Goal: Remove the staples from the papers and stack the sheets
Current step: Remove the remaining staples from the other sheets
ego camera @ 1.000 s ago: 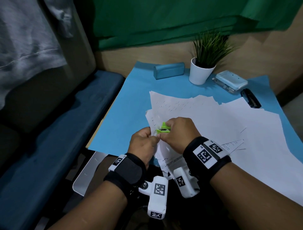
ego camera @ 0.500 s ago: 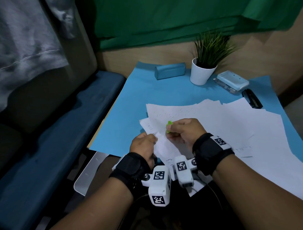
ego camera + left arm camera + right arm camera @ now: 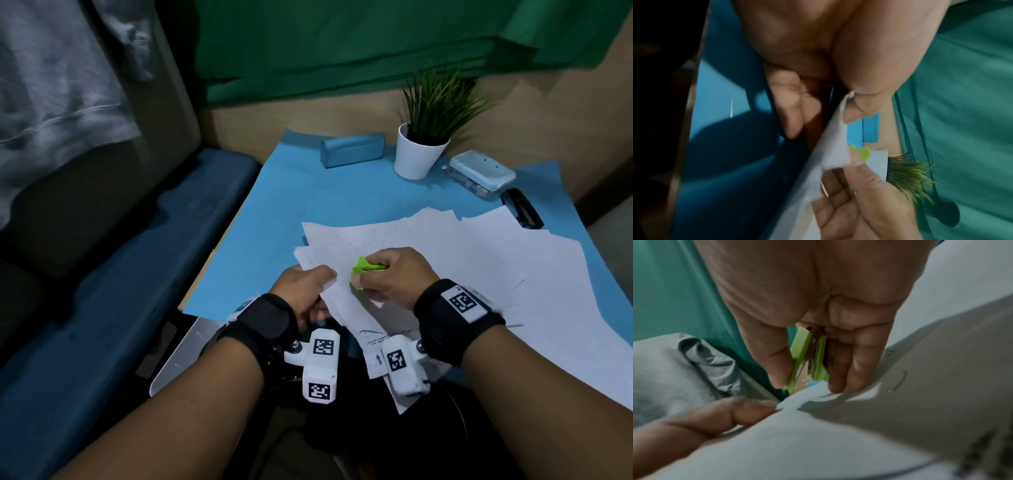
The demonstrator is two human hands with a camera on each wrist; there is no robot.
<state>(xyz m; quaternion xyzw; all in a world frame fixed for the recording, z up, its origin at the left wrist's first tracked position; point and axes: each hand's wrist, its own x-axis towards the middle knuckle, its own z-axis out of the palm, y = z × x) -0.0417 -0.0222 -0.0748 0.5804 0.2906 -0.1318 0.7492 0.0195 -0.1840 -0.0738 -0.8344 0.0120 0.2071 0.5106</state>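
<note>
The right hand [image 3: 390, 274] pinches a green staple remover [image 3: 807, 360] between thumb and curled fingers, squeezed nearly closed, its long axis running along the fingers and its metal jaws pointing down at the paper's upper corner. At lower left of the right wrist view, the left hand [image 3: 305, 291] pinches the held sheets [image 3: 346, 301] by their edge, thumb on top, probably to keep the corner taut and lifted so the jaws can bite under a staple. A thin staple [image 3: 900, 380] shows on the sheet at right of that view, apart from the jaws. The held sheets slant from the hands down toward the lower centre of the head view, above the loose white papers [image 3: 462, 260] spread across the blue table cover [image 3: 308, 192]. Beyond, toward the upper right, stand a potted plant [image 3: 424, 144] and a black stapler [image 3: 522, 212].
</note>
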